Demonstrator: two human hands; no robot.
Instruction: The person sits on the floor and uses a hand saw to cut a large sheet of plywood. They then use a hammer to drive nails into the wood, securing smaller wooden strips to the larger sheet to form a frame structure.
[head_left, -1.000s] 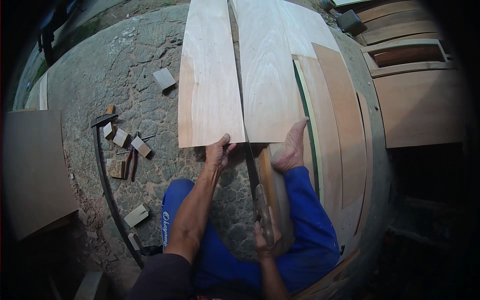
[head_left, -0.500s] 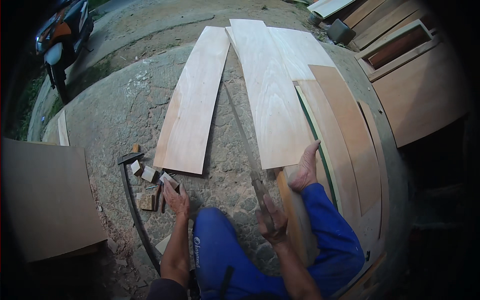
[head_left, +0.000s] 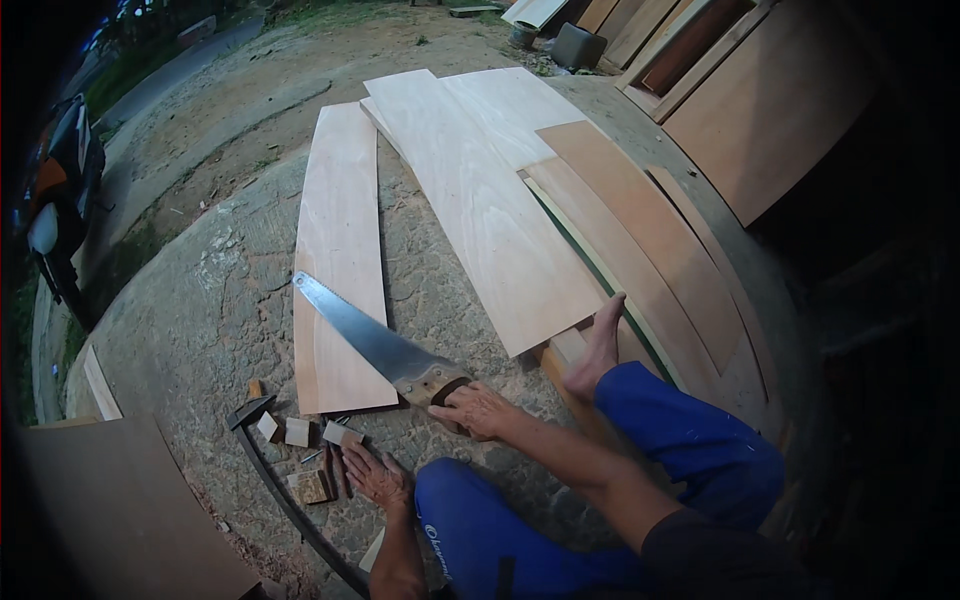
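Right hand [head_left: 478, 408] clenched on handsaw [head_left: 375, 345] handle over narrow plywood strip [head_left: 338, 250]; left hand [head_left: 375, 475] released, beside small wood blocks [head_left: 300, 432].

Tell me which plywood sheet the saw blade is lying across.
The narrow pale strip lying apart at far left. The handsaw in the right hand crosses its lower end; the wider sheets to its right lie clear of the blade.

The right hand [head_left: 478, 408] has swung the saw [head_left: 372, 343] flat across the narrow board [head_left: 340, 250]; the left hand [head_left: 374, 474] now rests beside the wood blocks [head_left: 318, 455].
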